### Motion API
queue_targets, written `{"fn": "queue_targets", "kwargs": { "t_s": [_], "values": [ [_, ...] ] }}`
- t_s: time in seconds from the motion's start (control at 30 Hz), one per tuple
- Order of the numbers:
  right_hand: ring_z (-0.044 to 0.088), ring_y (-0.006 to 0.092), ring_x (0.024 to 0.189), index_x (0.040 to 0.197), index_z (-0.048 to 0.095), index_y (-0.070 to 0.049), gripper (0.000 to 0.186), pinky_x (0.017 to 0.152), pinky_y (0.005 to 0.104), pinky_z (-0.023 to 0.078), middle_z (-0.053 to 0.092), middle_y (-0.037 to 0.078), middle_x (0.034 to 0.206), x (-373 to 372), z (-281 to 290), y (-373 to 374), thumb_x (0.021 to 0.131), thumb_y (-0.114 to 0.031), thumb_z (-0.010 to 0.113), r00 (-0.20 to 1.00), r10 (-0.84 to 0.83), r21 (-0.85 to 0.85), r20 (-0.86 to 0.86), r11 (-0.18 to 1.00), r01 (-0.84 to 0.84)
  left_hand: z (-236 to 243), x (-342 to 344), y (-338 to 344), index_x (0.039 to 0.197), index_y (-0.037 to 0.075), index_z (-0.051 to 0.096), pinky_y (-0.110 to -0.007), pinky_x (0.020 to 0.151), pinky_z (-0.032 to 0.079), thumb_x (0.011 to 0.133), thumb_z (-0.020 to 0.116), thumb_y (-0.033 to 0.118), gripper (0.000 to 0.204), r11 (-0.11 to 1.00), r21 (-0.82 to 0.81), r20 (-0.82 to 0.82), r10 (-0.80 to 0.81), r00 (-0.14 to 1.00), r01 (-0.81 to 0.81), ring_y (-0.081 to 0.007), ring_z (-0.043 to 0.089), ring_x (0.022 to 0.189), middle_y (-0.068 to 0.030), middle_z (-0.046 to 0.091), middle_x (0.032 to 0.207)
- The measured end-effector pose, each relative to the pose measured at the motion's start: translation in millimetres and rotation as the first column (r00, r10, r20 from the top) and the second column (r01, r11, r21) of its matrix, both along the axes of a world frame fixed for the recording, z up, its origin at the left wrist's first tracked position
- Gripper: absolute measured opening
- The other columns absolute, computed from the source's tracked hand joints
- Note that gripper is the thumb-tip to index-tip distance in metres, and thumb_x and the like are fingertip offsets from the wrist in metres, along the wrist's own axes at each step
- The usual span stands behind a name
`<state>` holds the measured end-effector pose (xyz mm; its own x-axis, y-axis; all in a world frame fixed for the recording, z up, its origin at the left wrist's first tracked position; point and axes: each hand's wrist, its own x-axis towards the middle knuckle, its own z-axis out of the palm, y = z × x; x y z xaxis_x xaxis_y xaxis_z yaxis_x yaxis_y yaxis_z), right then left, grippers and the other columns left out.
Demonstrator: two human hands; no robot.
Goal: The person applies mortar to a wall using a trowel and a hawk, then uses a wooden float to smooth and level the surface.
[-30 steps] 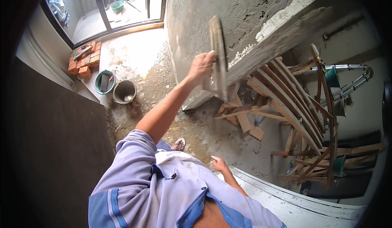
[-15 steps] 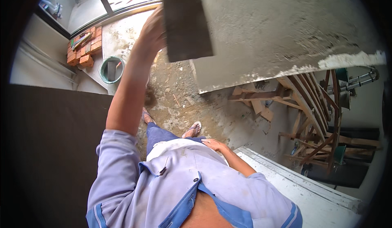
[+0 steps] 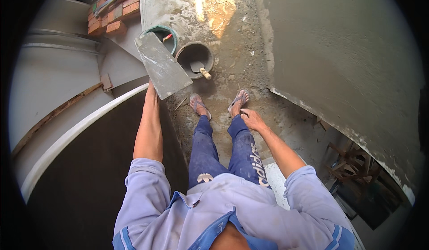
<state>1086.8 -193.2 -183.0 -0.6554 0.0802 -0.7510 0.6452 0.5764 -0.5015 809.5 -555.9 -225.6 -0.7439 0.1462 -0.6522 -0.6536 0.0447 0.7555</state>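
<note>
A grey rectangular plastering float (image 3: 164,66) is held in my left hand (image 3: 152,90), whose fingers are mostly hidden under the plate. Just beyond it, the float partly covers a green bucket (image 3: 172,38) containing a small red-tipped item. To its right sits a dark bucket (image 3: 200,48) with a wooden-handled tool (image 3: 205,73) inside. My right hand (image 3: 251,119) hangs beside my right leg, fingers loosely bent and apart, with nothing visible in them.
Wet grey plaster covers the wall (image 3: 339,44) on the right, above stacked timber (image 3: 353,165) at lower right. Orange bricks (image 3: 129,4) lie at upper left by pale panels (image 3: 58,80). A dark surface (image 3: 98,156) with a white edge flanks my left. My sandalled feet stand on gritty floor (image 3: 232,62).
My left hand has brought the float away from the wall, down and left over the buckets. The view has swung toward the floor and legs. My right hand has moved forward along my leg.
</note>
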Motion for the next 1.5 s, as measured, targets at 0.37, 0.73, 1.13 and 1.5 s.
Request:
{"fn": "queue_targets", "kwargs": {
  "t_s": [0.37, 0.73, 1.13, 1.5],
  "values": [
    [0.057, 0.0486, 0.109, 0.122, 0.039, -0.001, 0.053, 0.093, 0.0528, 0.045, 0.06, 0.035, 0.11, -207, -287, -100, 0.09, -0.037, 0.061, 0.995, -0.088, 0.036, 0.052, 0.996, 0.086, -289, 24, -21, 0.133, -0.004, 0.048, -0.036, 0.093, 0.048, 0.089, 0.065, 0.032, 0.058, 0.967, -0.206, 0.042, -0.145, 0.988, 0.151, -0.0233, 0.056, 0.111, -0.0166, 0.058, 0.119],
    [0.066, 0.0399, 0.095, 0.112, 0.056, 0.001, 0.035, 0.079, 0.0467, 0.054, 0.065, 0.022, 0.106, -244, -283, -37, 0.08, -0.01, 0.058, 0.876, 0.483, 0.287, 0.009, 0.838, -0.465, -305, 15, 44, 0.117, -0.003, 0.06, -0.036, 0.082, 0.051, 0.086, 0.067, 0.021, 0.04, 0.979, -0.175, -0.037, -0.114, 0.993, 0.106, -0.0215, 0.062, 0.094, -0.0123, 0.067, 0.108],
    [0.067, 0.0376, 0.088, 0.126, 0.053, -0.024, 0.049, 0.075, 0.0504, 0.055, 0.061, 0.016, 0.102, -254, -322, 43, 0.082, -0.003, 0.06, 0.762, 0.594, 0.458, -0.258, 0.77, -0.445, -272, -50, 108, 0.113, -0.003, 0.061, -0.034, 0.085, 0.049, 0.083, 0.072, 0.02, 0.04, 0.907, -0.142, -0.106, -0.411, 0.905, 0.396, -0.0183, 0.058, 0.096, -0.0094, 0.065, 0.107],
    [0.067, 0.0353, 0.093, 0.125, 0.066, -0.027, 0.063, 0.084, 0.0438, 0.054, 0.071, 0.015, 0.102, -259, -372, 91, 0.067, -0.002, 0.058, 0.821, 0.488, 0.285, -0.295, 0.865, -0.412, -270, -49, 150, 0.11, -0.004, 0.059, -0.033, 0.081, 0.049, 0.084, 0.07, 0.019, 0.036, 0.841, -0.245, -0.176, -0.527, 0.832, 0.481, -0.0177, 0.057, 0.091, -0.0089, 0.065, 0.103]
  ]
}}
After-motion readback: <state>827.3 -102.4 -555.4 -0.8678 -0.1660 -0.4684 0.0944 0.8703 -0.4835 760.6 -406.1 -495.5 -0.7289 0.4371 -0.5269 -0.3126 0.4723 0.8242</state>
